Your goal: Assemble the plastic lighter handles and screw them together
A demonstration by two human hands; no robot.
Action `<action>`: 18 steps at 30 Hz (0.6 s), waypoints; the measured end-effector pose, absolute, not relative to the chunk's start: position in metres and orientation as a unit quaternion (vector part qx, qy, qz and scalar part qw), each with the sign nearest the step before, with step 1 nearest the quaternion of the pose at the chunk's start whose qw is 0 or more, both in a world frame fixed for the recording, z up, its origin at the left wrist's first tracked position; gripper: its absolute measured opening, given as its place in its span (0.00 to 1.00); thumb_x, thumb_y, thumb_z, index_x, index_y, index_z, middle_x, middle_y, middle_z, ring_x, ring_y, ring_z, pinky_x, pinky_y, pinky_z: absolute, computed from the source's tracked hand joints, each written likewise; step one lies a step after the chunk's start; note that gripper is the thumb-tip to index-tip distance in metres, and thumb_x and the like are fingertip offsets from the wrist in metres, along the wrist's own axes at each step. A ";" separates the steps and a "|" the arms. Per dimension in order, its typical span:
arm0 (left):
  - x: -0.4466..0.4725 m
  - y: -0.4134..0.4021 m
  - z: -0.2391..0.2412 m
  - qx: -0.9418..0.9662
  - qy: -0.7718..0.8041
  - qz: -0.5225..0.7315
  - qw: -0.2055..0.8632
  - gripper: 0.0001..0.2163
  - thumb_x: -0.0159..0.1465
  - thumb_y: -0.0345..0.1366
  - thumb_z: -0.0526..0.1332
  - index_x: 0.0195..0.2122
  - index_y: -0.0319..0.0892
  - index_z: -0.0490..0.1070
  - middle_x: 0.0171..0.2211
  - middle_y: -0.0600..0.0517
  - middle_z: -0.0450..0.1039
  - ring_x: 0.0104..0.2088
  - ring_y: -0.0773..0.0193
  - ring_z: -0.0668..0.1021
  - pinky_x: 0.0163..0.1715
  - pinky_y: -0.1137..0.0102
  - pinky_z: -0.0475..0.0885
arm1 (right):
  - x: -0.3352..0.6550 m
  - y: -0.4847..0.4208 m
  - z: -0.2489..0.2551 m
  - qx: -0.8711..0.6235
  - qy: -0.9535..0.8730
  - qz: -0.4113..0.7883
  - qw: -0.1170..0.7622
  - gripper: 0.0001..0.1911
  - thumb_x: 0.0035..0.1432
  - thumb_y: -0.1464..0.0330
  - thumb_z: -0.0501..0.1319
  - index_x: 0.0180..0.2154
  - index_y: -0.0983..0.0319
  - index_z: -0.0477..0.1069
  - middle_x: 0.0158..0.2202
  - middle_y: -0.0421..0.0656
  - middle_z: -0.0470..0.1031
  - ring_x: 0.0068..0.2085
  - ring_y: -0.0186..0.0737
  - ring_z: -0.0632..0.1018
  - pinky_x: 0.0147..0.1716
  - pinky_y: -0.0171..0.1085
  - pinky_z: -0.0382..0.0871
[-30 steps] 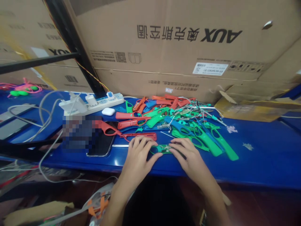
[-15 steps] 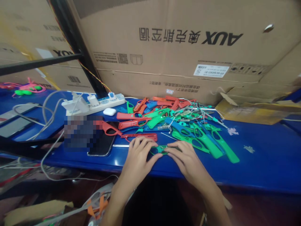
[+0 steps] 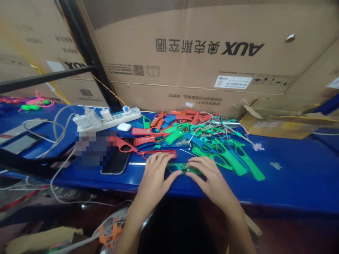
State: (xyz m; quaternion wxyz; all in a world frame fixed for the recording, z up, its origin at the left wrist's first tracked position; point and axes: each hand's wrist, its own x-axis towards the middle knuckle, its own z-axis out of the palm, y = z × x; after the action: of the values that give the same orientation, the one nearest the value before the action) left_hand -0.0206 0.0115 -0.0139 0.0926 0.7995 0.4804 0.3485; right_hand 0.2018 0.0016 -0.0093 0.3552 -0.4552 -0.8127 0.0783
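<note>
A green plastic handle piece (image 3: 182, 168) lies flat near the front edge of the blue table (image 3: 291, 183). My left hand (image 3: 156, 173) presses on its left end with curled fingers. Its right end lies under the bent fingers of my right hand (image 3: 209, 174). Just beyond my hands spreads a pile of red, green and blue plastic handle pieces (image 3: 196, 135) with thin wires among them. One red handle piece (image 3: 156, 153) lies right above my left hand.
A dark phone (image 3: 116, 160) lies left of my hands, with a white power strip (image 3: 108, 118), chargers and grey cables behind it. A white earbud case (image 3: 124, 127) sits nearby. Big cardboard boxes (image 3: 201, 56) wall off the back. A black frame post (image 3: 87, 53) rises at left.
Both hands stay on the green piece; the fingers have shifted slightly along it. The view has tilted a little.
</note>
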 end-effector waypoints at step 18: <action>0.011 0.139 0.013 0.828 0.476 0.293 0.044 0.05 0.63 0.28 0.69 0.38 0.38 0.75 0.42 0.44 0.75 0.48 0.49 0.76 0.52 0.55 0.74 | 0.197 -0.005 -0.008 -0.430 -0.790 -0.026 0.437 0.09 0.69 0.69 0.62 0.37 0.61 0.80 0.37 0.45 0.82 0.39 0.42 0.80 0.42 0.42 0.71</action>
State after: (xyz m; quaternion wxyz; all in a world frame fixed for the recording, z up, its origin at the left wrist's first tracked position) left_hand 0.0107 0.1389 0.0129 0.0438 0.8283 0.4757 0.2929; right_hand 0.1965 -0.0054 -0.0084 0.4370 -0.4300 -0.7896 -0.0265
